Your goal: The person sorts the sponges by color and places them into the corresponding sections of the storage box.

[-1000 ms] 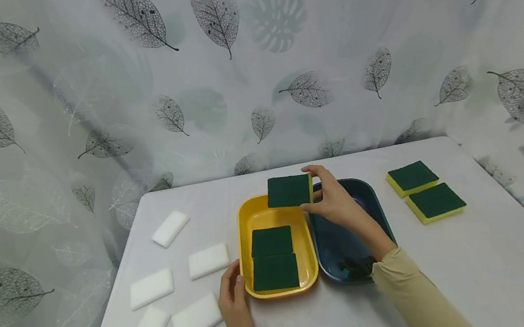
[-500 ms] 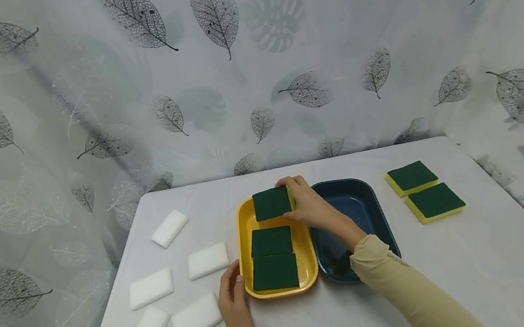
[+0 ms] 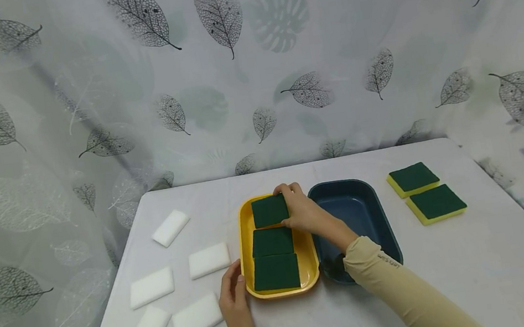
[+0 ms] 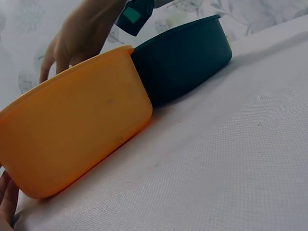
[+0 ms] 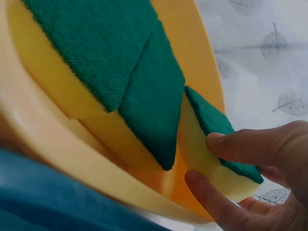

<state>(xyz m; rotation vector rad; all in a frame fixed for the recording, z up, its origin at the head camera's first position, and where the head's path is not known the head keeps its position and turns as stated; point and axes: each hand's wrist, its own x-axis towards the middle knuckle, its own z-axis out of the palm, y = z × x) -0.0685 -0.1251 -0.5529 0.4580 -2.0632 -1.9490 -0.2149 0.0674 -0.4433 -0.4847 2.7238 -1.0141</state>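
My right hand (image 3: 302, 209) pinches a green-and-yellow scouring sponge (image 3: 269, 210) by its right end, at the far end of the yellow tub (image 3: 313, 268). In the right wrist view the held sponge (image 5: 204, 144) is tilted, with thumb and fingers on it. Two more sponges, the middle one (image 3: 272, 242) and the near one (image 3: 275, 272), lie green side up in the tub. My left hand (image 3: 236, 307) rests against the tub's left wall near its front corner. The left wrist view shows the tub's outer wall (image 4: 82, 120) and only a few left fingers (image 4: 8, 199).
A dark blue tub (image 3: 390, 235) stands right beside the yellow one. Two sponges, a far one (image 3: 414, 178) and a nearer one (image 3: 436, 203), lie on the white-covered table (image 3: 497, 264) at right. Several white sponge blocks (image 3: 196, 319) are spread at left. A leaf-print curtain (image 3: 249, 76) hangs behind.
My right hand has carried the sponge left and down, from above the gap between the tubs into the yellow tub's far end. The left hand has stayed in place.
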